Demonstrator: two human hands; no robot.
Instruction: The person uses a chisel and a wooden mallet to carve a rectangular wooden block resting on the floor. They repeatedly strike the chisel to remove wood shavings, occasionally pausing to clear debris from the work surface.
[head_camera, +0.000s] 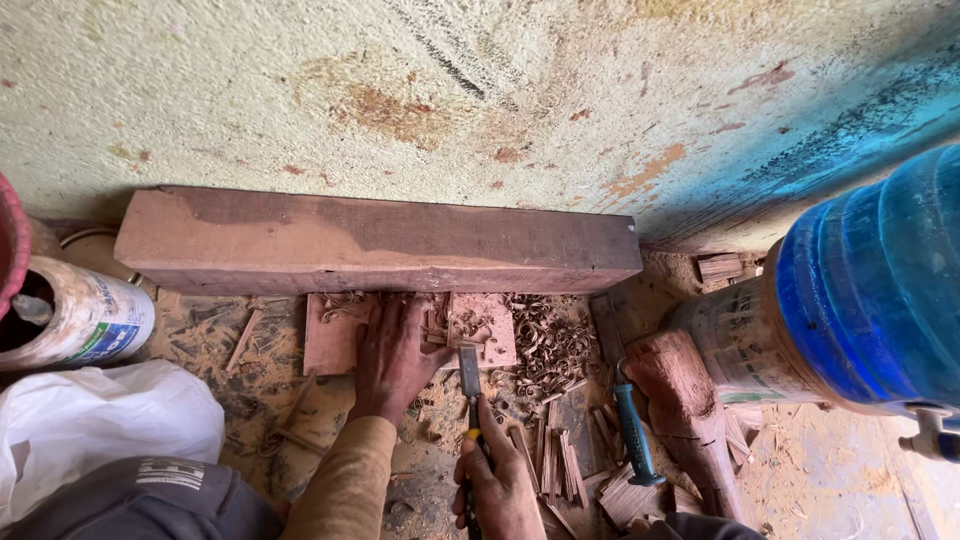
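On the littered floor at the frame's centre, the left hand (392, 352) is lying flat on the carved panel (340, 335), the right hand (497, 480) gripping a chisel (469, 375), probably best kept shallow.

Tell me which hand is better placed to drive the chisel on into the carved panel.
Right, probably. The right hand grips the chisel, whose blade rests at the carved panel. The left hand lies flat on that panel, pressing it against the wooden beam, so it seems busy steadying it.

Left hand (395, 355): flat, palm down, fingers spread forward, sleeved forearm behind.
Right hand (497, 485): fisted, gripping, just right of the left wrist.
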